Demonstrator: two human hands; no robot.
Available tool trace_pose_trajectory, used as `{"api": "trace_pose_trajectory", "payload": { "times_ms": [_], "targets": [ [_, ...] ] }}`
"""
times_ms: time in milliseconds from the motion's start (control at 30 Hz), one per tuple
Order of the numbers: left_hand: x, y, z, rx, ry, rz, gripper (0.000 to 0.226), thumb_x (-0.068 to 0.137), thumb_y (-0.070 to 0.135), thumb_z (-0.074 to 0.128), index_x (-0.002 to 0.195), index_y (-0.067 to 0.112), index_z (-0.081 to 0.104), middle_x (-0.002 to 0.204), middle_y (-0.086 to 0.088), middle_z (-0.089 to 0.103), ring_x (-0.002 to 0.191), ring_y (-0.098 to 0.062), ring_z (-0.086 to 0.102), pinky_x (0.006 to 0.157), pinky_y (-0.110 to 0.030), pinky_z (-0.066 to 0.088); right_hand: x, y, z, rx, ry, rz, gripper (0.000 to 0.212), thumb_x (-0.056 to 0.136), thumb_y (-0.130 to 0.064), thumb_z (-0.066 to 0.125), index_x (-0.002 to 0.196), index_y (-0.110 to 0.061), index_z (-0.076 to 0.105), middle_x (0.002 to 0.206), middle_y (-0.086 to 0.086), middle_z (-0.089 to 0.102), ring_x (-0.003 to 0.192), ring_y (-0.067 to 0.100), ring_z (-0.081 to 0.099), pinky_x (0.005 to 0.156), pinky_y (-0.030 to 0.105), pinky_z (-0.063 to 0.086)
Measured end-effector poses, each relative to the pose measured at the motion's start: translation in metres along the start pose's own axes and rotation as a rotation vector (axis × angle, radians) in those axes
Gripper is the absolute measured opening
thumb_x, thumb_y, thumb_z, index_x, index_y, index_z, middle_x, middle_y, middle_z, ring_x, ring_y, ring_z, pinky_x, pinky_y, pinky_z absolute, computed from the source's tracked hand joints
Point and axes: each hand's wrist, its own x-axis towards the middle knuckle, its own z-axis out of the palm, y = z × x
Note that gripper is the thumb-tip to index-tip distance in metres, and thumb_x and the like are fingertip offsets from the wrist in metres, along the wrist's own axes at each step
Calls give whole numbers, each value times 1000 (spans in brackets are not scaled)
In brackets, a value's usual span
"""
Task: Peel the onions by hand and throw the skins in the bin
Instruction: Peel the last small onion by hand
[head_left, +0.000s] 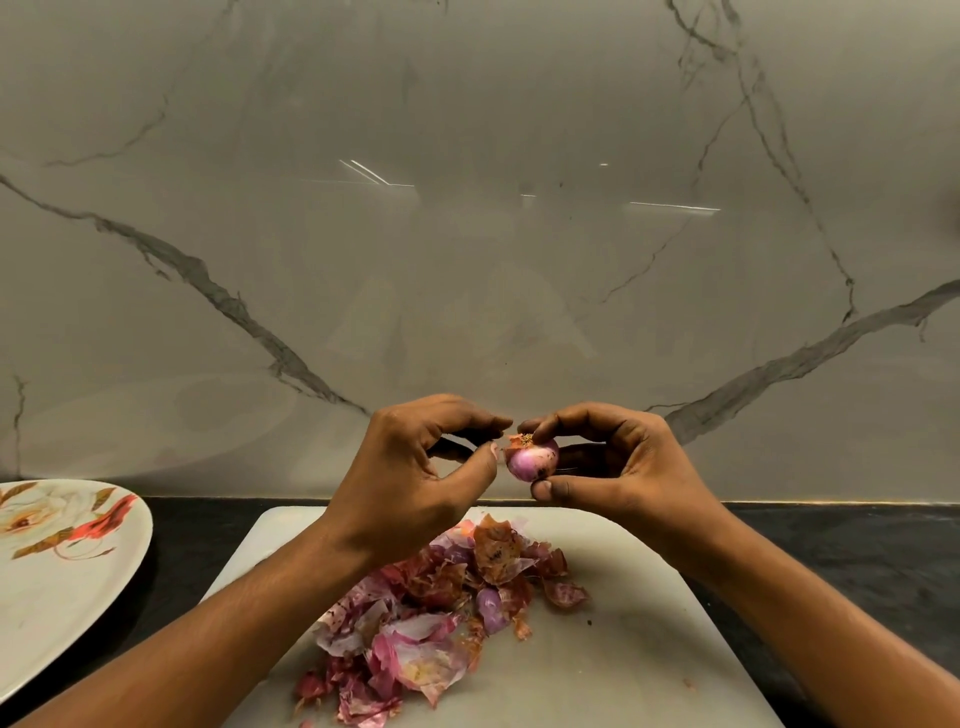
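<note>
Right hand (623, 462) pinches small round glossy purple onion (530, 460) above smooth white board (623, 649); left hand (410, 467) curled beside its root end, grip unclear. Papery pink-brown skins (415, 623) heaped on board.

A glossy marble wall (467, 234) with grey veins reflects thin light streaks. Just below it runs a dark counter (841, 545).

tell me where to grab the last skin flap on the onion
Pinch the skin flap at the upper left of the onion, beside the root tuft, coming from the left with the left hand. It sticks out free there; the right hand grips top and bottom.
</note>
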Motion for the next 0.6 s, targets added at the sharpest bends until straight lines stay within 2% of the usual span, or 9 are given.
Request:
{"api": "trace_pose_trajectory", "payload": {
  "times_ms": [200,400,600],
  "targets": [
    [-1,0,2,-42,-53,23,17,92,18,81,109,15,83,99,7,78,91,-14,75,74,-30,65,-1,-1,0,10,-12,2,41,76,15,83,110,-7,73,116,6,78,102,29,78,86,39,65],
    [0,-4,1,-31,-82,52,14,93,16,78,106,14,83,98,7,77,90,-14,75,74,-32,64,-2,-2,-1,23,-51,33,38,77,14,82,107,-6,70,119,6,78,104,31,77,83,34,63],
    [0,-3,3,67,-87,121,9,95,15,76,102,14,82,95,7,76,86,-12,73,71,-32,62,-3,-3,3,29,-49,45,39,74,-7,88,108,-5,69,117,9,78,103,31,77,88,40,64]
  ]
}}
